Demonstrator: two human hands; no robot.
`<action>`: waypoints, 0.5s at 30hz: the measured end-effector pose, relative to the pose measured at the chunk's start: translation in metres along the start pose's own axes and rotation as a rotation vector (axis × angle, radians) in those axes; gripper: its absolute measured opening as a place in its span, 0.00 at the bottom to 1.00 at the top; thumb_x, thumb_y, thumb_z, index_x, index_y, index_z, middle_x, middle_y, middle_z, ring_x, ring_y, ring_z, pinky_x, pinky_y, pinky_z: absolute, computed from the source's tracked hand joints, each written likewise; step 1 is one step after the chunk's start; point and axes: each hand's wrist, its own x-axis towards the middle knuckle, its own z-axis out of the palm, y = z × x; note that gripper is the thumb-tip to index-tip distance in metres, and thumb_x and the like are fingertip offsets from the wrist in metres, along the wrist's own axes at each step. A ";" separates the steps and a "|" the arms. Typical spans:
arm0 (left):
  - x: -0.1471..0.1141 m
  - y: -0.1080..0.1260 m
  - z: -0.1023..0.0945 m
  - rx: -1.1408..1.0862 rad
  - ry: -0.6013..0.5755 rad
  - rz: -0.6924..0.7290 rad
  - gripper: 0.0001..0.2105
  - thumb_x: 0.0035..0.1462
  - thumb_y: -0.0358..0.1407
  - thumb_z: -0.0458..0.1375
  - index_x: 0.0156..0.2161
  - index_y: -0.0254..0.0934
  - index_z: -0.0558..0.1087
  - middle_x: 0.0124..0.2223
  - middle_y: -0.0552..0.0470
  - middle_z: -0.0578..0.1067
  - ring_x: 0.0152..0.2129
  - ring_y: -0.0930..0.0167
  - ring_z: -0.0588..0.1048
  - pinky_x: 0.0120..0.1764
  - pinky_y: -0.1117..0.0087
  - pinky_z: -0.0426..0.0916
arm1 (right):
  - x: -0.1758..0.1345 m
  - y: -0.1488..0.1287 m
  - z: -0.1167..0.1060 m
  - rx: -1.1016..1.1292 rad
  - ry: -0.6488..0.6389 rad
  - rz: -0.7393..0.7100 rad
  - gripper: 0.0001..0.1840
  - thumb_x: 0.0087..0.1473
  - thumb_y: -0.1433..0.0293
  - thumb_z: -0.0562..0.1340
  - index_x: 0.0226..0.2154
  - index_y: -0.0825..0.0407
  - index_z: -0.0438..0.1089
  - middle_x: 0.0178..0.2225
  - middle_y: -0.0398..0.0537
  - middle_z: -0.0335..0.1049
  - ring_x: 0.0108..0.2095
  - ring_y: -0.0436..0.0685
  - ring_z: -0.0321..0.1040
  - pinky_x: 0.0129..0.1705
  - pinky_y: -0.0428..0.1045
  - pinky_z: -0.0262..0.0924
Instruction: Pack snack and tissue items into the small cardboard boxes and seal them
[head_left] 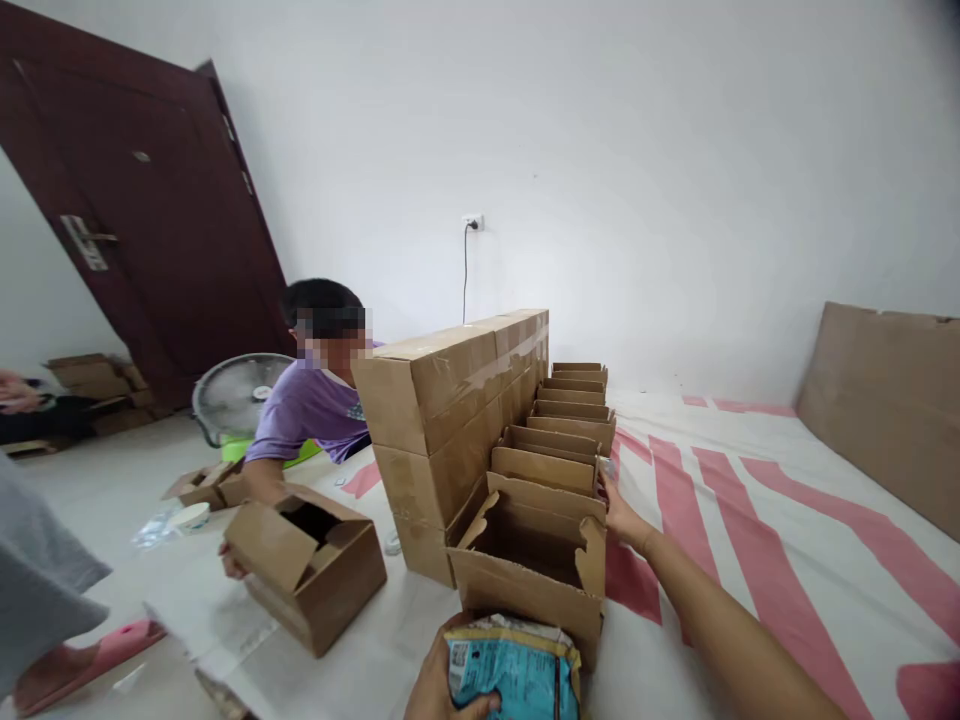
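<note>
My left hand [442,690] grips a blue packet [514,668] with a yellow edge and printed text, low in front of the nearest open cardboard box [525,600]. That box has its flaps up, and its inside looks dark. My right hand [619,512] is at the right side of the row, by the edge between the nearest box and the second open box [551,470]. A small pale, shiny thing [607,466] shows at its fingertips, too small to name. Part of those fingers is hidden by the cardboard.
More open boxes [570,410] run back toward the wall beside a stacked wall of taped cartons [442,430]. Left of it, a person in a purple shirt [311,415] holds an open carton [319,570]. A fan [244,395] and a cardboard sheet [885,400] stand farther off.
</note>
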 end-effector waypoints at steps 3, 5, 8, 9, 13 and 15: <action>0.004 0.003 -0.003 0.073 -0.002 0.037 0.34 0.43 0.50 0.66 0.54 0.34 0.69 0.51 0.36 0.77 0.48 0.51 0.76 0.52 0.53 0.71 | 0.004 0.007 0.001 -0.024 -0.009 0.003 0.76 0.23 0.58 0.78 0.69 0.48 0.38 0.67 0.64 0.50 0.64 0.71 0.55 0.63 0.65 0.53; 0.005 0.005 -0.004 0.104 -0.007 0.053 0.34 0.41 0.49 0.67 0.53 0.34 0.71 0.49 0.38 0.78 0.46 0.52 0.77 0.51 0.54 0.72 | 0.006 0.011 0.000 -0.034 -0.003 0.006 0.73 0.27 0.57 0.76 0.69 0.47 0.37 0.67 0.64 0.50 0.64 0.72 0.56 0.62 0.66 0.54; 0.005 0.003 -0.003 0.131 -0.011 0.052 0.33 0.40 0.46 0.68 0.53 0.35 0.72 0.47 0.40 0.79 0.44 0.53 0.79 0.49 0.55 0.74 | 0.010 0.016 -0.002 -0.050 -0.003 0.005 0.68 0.32 0.54 0.74 0.68 0.48 0.39 0.66 0.65 0.52 0.61 0.73 0.60 0.61 0.66 0.57; 0.005 0.002 -0.003 0.141 -0.006 0.046 0.33 0.39 0.46 0.68 0.52 0.36 0.72 0.47 0.41 0.80 0.43 0.53 0.79 0.49 0.55 0.74 | 0.011 0.016 -0.003 -0.058 -0.007 0.003 0.67 0.32 0.54 0.74 0.68 0.49 0.40 0.65 0.65 0.54 0.60 0.73 0.62 0.61 0.66 0.57; 0.000 -0.008 -0.001 0.194 0.035 0.003 0.33 0.37 0.46 0.70 0.50 0.34 0.75 0.46 0.39 0.80 0.43 0.51 0.79 0.48 0.54 0.74 | 0.018 0.016 -0.005 -0.098 -0.018 -0.013 0.61 0.33 0.54 0.73 0.66 0.47 0.48 0.62 0.62 0.61 0.59 0.72 0.63 0.63 0.66 0.54; -0.002 -0.012 0.000 0.209 0.047 -0.013 0.33 0.36 0.47 0.70 0.49 0.34 0.76 0.45 0.38 0.81 0.42 0.51 0.79 0.47 0.54 0.75 | 0.021 0.014 -0.008 -0.109 -0.014 -0.018 0.57 0.35 0.53 0.73 0.64 0.46 0.51 0.61 0.61 0.61 0.60 0.71 0.61 0.64 0.65 0.52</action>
